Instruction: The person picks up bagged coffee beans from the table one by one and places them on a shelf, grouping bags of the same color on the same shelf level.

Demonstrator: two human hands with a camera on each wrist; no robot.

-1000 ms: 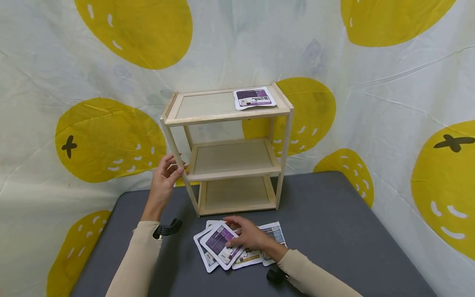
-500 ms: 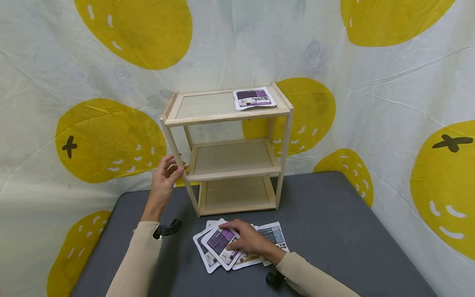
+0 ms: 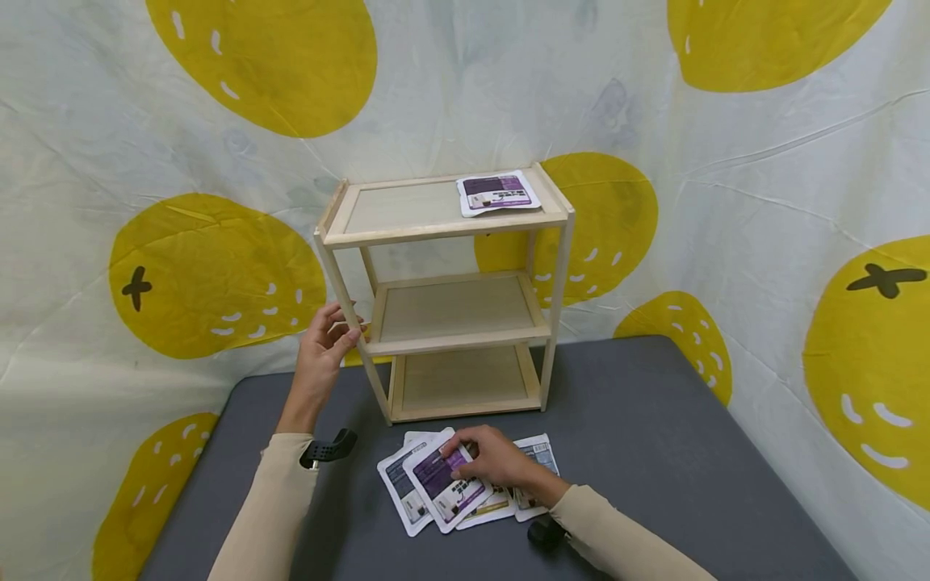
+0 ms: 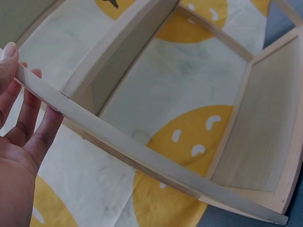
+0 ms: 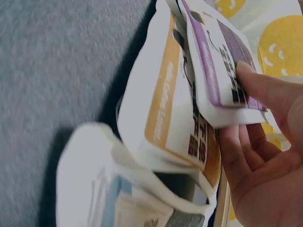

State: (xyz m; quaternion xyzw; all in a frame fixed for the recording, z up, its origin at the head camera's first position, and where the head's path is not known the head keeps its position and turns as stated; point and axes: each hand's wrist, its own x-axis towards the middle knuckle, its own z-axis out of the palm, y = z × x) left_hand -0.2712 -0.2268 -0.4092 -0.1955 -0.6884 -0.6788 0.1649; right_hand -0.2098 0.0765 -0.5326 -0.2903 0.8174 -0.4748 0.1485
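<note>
In the head view my left hand (image 3: 318, 359) grips the left front post (image 3: 337, 276) of a three-tier wooden shelf (image 3: 458, 343). The left wrist view shows the thumb in front of the post (image 4: 118, 137) and the fingers behind it. Low over the table, my right hand (image 3: 500, 460) pinches a flat white-edged packet with a purple print (image 3: 445, 488), thumb on top and fingers underneath. Beneath it lie a yellow-banded packet (image 5: 161, 99) and a grey-printed packet (image 3: 404, 488). Another packet (image 3: 536, 453) lies to the right, partly hidden by my right wrist.
A purple-printed packet (image 3: 501, 194) lies at the right end of the shelf's top tier, apparently over another. The shelf stands on a dark grey table (image 3: 639, 452). Behind it hangs a pale cloth (image 3: 465, 89) with large yellow fruit shapes.
My right hand has closed on the purple-printed packet and shifted it slightly right, showing more of the grey-printed one. My left hand has stayed on the post.
</note>
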